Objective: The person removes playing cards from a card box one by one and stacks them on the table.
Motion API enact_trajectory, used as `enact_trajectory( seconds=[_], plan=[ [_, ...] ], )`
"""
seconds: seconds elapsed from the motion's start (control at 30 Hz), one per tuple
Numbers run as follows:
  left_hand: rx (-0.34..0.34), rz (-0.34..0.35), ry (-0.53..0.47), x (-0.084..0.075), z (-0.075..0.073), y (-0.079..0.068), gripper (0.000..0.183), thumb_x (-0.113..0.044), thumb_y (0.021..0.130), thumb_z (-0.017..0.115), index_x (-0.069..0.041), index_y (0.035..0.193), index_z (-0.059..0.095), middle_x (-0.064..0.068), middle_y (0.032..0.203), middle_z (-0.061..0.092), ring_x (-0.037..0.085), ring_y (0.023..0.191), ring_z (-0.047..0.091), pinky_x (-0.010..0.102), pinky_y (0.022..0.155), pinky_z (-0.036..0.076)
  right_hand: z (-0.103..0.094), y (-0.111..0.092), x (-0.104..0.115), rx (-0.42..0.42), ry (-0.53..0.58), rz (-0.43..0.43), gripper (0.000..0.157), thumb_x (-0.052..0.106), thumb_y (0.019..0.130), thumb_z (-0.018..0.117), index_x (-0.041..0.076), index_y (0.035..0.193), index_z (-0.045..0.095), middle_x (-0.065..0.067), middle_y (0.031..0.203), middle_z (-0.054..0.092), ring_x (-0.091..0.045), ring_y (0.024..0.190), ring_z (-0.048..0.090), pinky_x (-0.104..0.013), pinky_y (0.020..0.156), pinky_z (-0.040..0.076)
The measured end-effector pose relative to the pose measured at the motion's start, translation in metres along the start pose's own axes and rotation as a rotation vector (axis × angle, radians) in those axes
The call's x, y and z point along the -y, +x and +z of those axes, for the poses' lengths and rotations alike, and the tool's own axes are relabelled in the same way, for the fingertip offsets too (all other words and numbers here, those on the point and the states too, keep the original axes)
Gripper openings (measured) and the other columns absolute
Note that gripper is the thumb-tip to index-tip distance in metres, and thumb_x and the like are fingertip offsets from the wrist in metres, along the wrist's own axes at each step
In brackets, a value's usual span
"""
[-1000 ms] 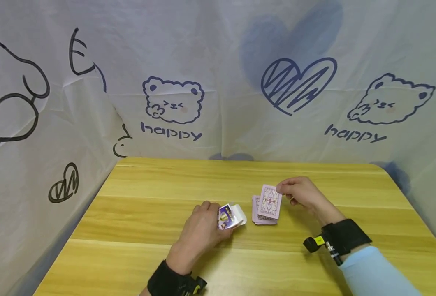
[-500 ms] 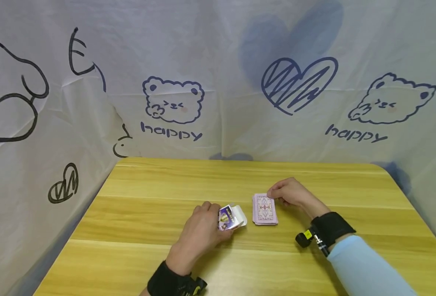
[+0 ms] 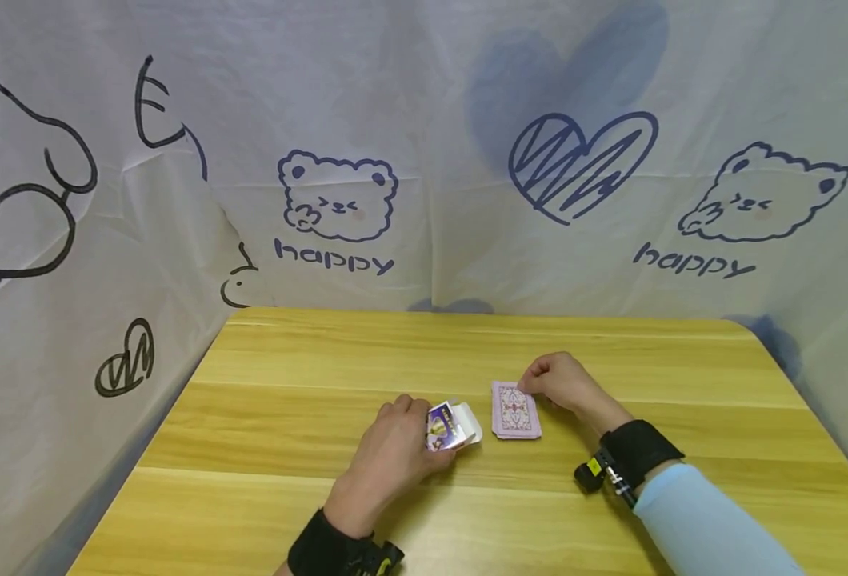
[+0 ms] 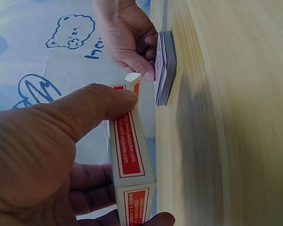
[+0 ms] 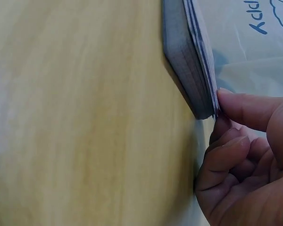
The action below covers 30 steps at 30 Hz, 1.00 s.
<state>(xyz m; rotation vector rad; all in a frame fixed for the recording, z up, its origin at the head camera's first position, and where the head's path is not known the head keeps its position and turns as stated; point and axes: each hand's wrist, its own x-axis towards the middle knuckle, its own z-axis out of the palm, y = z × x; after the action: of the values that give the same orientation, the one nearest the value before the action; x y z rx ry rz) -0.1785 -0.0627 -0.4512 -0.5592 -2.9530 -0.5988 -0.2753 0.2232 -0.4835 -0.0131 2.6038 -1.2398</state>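
Note:
My left hand [image 3: 391,444] grips an open playing-card box [image 3: 447,426], its white flap standing out toward the right. In the left wrist view the thumb lies along the red-and-white side of the box [image 4: 129,146], fingers behind it. Just right of the box, a deck of playing cards [image 3: 516,412] lies face down on the table, pink-bordered with an ornate back pattern. My right hand [image 3: 564,382] is at the deck's far right corner. In the right wrist view its thumb and forefinger pinch the top card [image 5: 208,61] by that corner, over the thick stack [image 5: 184,56].
The wood-grain table [image 3: 287,360] reaches back to a white cloth wall [image 3: 453,240] with bear and heart drawings. A black strap with a small camera is on each wrist, the right one [image 3: 636,456] beside a light blue sleeve [image 3: 705,520].
My right hand has moved left and slightly toward me, bringing its raised card down into line with the deck. The left hand and the box stay nearly where they were.

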Motion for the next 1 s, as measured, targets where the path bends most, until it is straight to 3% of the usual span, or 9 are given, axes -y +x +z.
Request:
enact_trajectory(
  seconds=[0.33,1.0],
  plan=[
    [0.031,-0.017,-0.014,0.000,-0.001,-0.001,0.071,-0.047,0.069,0.080,0.001,0.117,0.059,0.008,0.097,0.057,0.021,0.080,0.048,0.031,0.063,0.046,0.001,-0.001,0.002,-0.012,-0.046,-0.019,0.011,0.018,0.086,0.070,0.007,0.085,0.066,-0.008,0.082,0.061,-0.018,0.056,0.046,-0.028,0.048,0.036],
    [0.016,0.003,-0.009,-0.001,-0.004,-0.002,0.071,-0.045,0.070,0.080,0.002,0.118,0.059,0.008,0.099,0.057,0.021,0.082,0.049,0.031,0.066,0.047,0.001,-0.004,0.012,-0.032,-0.142,-0.046,0.013,0.018,0.085,0.071,0.006,0.085,0.065,-0.008,0.080,0.059,-0.022,0.069,0.049,-0.030,0.056,0.038]
  ],
)
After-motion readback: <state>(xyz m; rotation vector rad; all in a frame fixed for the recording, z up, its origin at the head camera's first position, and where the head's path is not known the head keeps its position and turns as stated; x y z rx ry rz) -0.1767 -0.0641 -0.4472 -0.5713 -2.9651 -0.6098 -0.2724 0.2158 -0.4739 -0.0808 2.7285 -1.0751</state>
